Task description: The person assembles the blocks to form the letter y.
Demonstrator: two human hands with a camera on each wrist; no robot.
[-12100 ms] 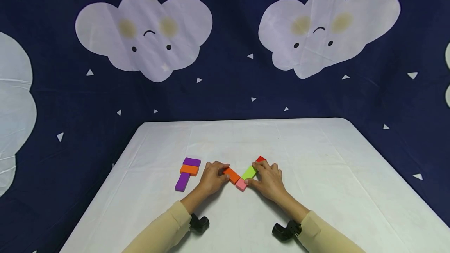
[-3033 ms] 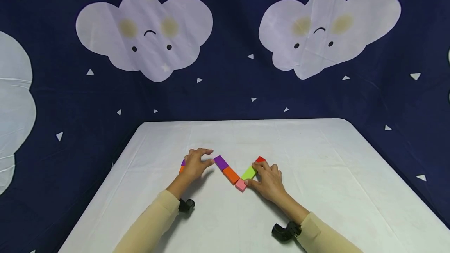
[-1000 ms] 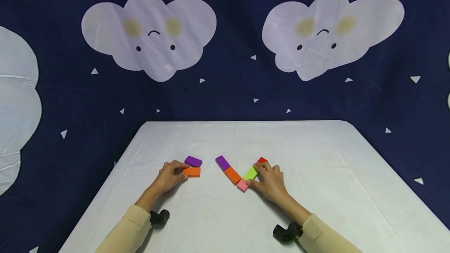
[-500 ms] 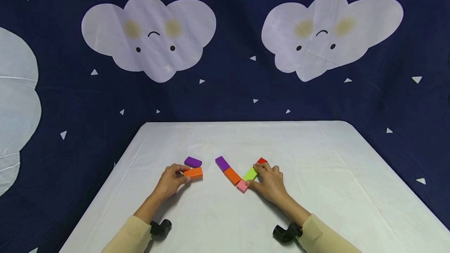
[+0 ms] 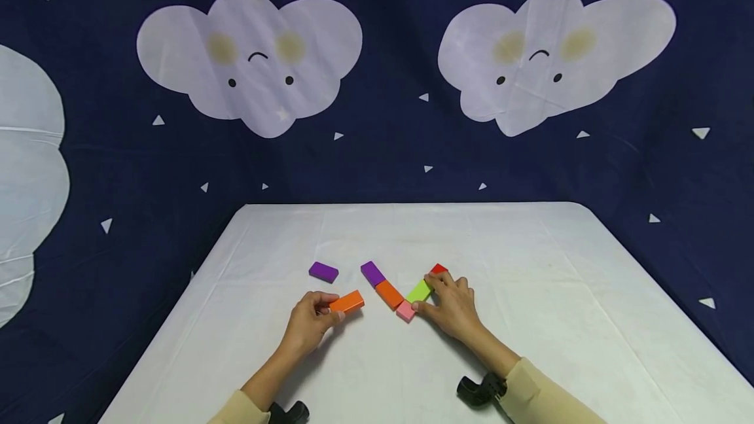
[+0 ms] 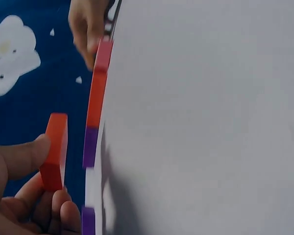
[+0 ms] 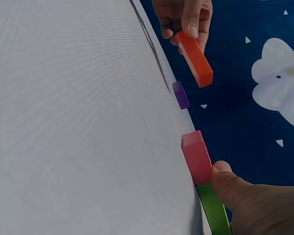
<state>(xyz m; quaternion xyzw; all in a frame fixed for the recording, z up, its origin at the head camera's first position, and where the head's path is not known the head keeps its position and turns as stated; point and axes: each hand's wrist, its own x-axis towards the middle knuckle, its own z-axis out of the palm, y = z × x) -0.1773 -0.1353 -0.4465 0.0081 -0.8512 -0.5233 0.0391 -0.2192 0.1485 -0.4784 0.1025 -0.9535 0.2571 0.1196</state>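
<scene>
My left hand (image 5: 306, 322) pinches an orange block (image 5: 347, 302) between thumb and fingers; in the right wrist view this orange block (image 7: 196, 61) hangs above the table surface. A V-shaped row of blocks lies to its right: purple (image 5: 372, 274), orange (image 5: 389, 295), pink (image 5: 406, 311) at the bottom, then green (image 5: 419, 291) and red (image 5: 438, 268). My right hand (image 5: 452, 303) holds the green block, thumb at its pink end and fingertips near the red one, partly covering the red. In the right wrist view the thumb (image 7: 225, 183) lies against the pink-green joint.
One loose purple block (image 5: 323, 272) lies behind my left hand on the white-covered table (image 5: 530, 332). A dark blue cloth (image 5: 389, 175) with printed clouds hangs behind the table. Black wrist mounts (image 5: 480, 390) sit below both hands.
Earlier, a purple block from the left group joined the row's upper left end. Since then my left hand has picked up the orange block and moved it rightward. The right hand stays put.
</scene>
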